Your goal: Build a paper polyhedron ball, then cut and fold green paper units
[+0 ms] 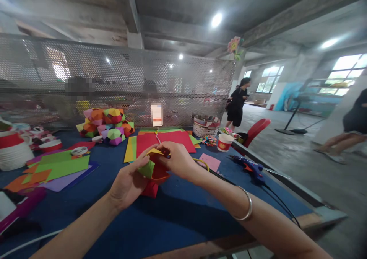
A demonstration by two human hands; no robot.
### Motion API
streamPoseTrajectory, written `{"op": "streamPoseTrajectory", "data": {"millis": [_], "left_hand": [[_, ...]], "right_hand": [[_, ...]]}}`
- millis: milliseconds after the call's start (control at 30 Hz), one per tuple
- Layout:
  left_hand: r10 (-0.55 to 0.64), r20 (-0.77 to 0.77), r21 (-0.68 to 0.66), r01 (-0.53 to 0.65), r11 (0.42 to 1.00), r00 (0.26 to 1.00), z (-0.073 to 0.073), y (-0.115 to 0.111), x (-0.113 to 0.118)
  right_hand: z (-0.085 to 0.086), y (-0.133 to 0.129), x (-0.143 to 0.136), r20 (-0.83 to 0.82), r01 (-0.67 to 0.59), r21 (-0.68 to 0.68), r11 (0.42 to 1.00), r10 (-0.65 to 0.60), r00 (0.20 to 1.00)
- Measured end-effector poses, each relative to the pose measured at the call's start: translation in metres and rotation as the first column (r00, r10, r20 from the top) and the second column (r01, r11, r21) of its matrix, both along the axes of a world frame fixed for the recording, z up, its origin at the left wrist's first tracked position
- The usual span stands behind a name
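Head view: I work over the blue table [183, 220].
Folded paper [159, 171]: between my hands, touching both, so neither is nearer; roundish, no clear long axis.
Left hand [130, 180]: grasping its left, green side.
Right hand [182, 161]: pinching its upper right edge.
Counts: one glue gun [252, 168], one basket [206, 128], one phone [156, 115]; piled balls [115, 114] overlap too much to count.

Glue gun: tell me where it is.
In the head view, the glue gun lies on the right side of the table, near the paper cup and right of the pink paper.
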State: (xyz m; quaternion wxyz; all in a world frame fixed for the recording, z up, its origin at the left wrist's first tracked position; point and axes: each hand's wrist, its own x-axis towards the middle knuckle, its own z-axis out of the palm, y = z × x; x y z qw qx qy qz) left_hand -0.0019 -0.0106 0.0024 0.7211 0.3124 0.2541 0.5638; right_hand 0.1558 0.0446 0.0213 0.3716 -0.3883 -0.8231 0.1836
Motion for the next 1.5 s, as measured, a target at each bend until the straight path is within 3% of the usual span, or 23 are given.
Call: {"op": "streamPoseTrajectory", "data": {"millis": [300,567,733,800,933,1100,1267,1500], "left_hand": [[-0.012,-0.001,0.004,0.012,1.000,1.000,0.003,-0.002,0.000],[0.039,-0.080,0.042,-0.035,0.998,0.996,-0.005,0.003,0.000],[0.234,-0.079,-0.048,-0.238,0.970,0.969,0.016,0.008,-0.013],[0.325,-0.039,-0.020,-0.326,0.945,0.945,0.026,0.012,-0.024],[0.387,0.013,0.033,-0.387,0.922,0.922,0.036,0.018,-0.043],[0.363,0.064,0.045,-0.366,0.930,0.930,0.031,0.019,-0.054],[0.441,0.026,0.013,-0.441,0.897,0.897,0.022,0.022,-0.059],[0.445,-0.019,-0.121,-0.444,0.888,0.895,0.010,0.021,-0.068]], "right_hand": [[-0.002,0.003,-0.006,0.015,0.079,0.007,0.997,-0.079,0.997],[-0.002,0.002,-0.011,0.014,0.026,0.011,1.000,-0.027,1.000],[0.002,0.002,-0.004,-0.134,0.009,0.040,0.999,-0.004,0.991],[0.001,0.003,0.002,-0.175,0.035,0.020,0.999,-0.031,0.984],[-0.011,0.001,0.015,-0.033,-0.027,-0.108,0.994,0.023,0.999],[-0.032,-0.009,0.021,0.218,-0.105,-0.295,0.950,0.174,0.960],[-0.047,-0.013,0.008,0.184,-0.137,-0.319,0.938,0.203,0.962],[-0.062,-0.012,-0.006,0.136,-0.144,-0.325,0.935,0.197,0.971]]}}
